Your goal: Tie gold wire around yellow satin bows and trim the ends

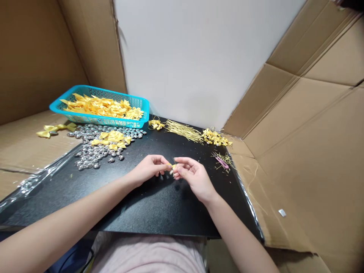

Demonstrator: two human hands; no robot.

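Observation:
Above the middle of the black table (136,212), my left hand (153,167) and my right hand (192,174) meet over a small yellow ribbon bow (170,165). Both hands pinch it between thumb and fingers. A silver bell-like bead (171,172) shows just under the bow; how the two are joined is hidden by my fingertips. To the left of my hands lie many shiny silver beads (96,151), with a small heap of yellow bows (112,139) on top of them.
A blue basket (142,110) of yellow bows stands at the back left. Gold twist ties (183,131) lie at the back, beside bows with ties (216,137). Pink-handled snips (222,162) rest at the right among gold scraps. Cardboard walls (307,151) and a white panel (193,57) surround the table.

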